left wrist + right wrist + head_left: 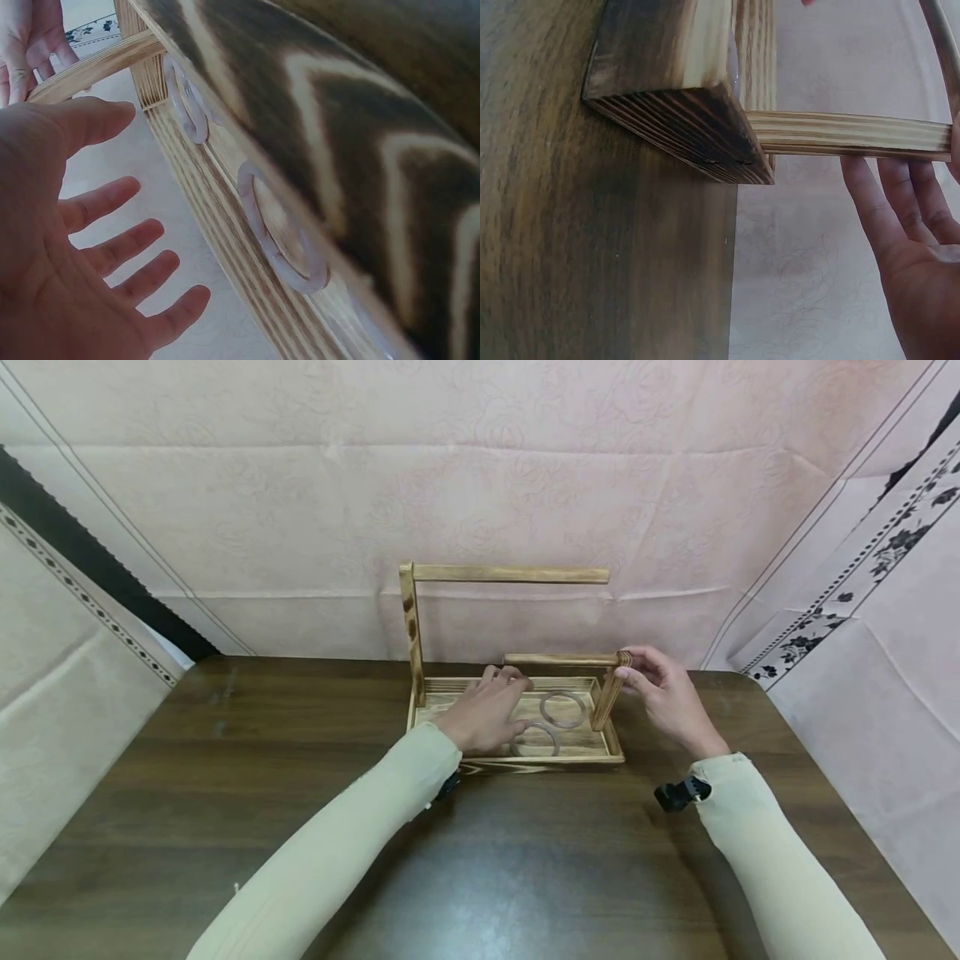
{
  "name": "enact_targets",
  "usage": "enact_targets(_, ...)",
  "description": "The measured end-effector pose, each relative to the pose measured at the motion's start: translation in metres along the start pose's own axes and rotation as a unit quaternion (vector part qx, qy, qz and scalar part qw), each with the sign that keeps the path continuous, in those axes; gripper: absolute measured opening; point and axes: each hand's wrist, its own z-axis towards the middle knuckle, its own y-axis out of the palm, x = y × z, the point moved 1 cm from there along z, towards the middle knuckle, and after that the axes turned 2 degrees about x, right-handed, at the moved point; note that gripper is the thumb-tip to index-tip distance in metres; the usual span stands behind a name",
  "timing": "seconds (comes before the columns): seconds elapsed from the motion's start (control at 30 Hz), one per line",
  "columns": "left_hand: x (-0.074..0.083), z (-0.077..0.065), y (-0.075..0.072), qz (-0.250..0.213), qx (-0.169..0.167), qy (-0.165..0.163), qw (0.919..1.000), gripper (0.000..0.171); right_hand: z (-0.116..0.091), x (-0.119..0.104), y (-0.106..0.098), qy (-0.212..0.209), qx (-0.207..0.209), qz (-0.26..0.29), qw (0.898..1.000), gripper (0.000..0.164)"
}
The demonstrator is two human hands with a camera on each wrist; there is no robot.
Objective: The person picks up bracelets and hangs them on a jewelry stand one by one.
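A wooden jewelry stand (510,574) has a tray base with a tall T-bar at the left and a shorter one (558,659) at the right. Bangles (562,709), pale and translucent, lie in the tray. Over the tray's left part hovers my left hand (487,710), its fingers spread and holding nothing in the left wrist view. Another bangle (281,232) shows below it there. My right hand (667,693) holds the top of the short post, thumb in front. In the right wrist view, its fingertips (862,176) touch the post (847,135).
The stand is near the back edge of a dark wooden table (300,777). Behind it hangs a pale patterned cloth (480,485), and more white cloth (885,635) borders the right side. A dark band (90,552) runs along the left.
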Motion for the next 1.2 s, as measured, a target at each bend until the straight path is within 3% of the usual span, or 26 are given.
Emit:
enact_targets(0.53,0.012,0.019,-0.005,0.026,-0.041,0.004,0.9988,0.062,-0.002,-0.001,-0.003,0.003,0.001,0.006,1.000,0.030)
enact_targets(0.93,0.026,0.035,0.002,0.039,-0.059,0.013,0.9974,0.060,-0.004,0.004,0.001,0.002,0.009,0.013,1.000,0.032)
enact_targets(1.2,0.032,0.043,0.008,0.059,-0.069,0.046,0.9948,0.059,-0.003,0.002,0.004,0.008,0.011,0.009,1.000,0.033)
